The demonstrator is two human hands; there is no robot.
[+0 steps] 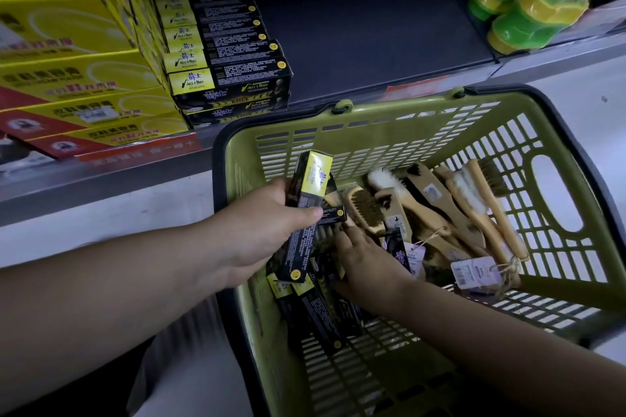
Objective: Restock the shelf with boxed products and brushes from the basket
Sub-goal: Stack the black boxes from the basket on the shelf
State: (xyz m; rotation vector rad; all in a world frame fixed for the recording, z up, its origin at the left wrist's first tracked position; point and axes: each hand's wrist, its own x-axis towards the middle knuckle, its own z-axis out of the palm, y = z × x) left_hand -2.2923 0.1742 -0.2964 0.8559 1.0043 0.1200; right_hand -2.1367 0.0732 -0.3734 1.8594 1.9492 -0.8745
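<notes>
Dim shelf (372, 54) holds stacked boxes (230, 78), basket (406, 118) seemingly just beside.

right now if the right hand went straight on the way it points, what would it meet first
Probably the black box just past the fingertips of the right hand, in the basket; depth is unclear.

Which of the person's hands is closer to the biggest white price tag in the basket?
Right. The right hand reaches among the boxes just left of the price tag; the left hand is farther left, holding a black-and-yellow box over the basket.
</notes>
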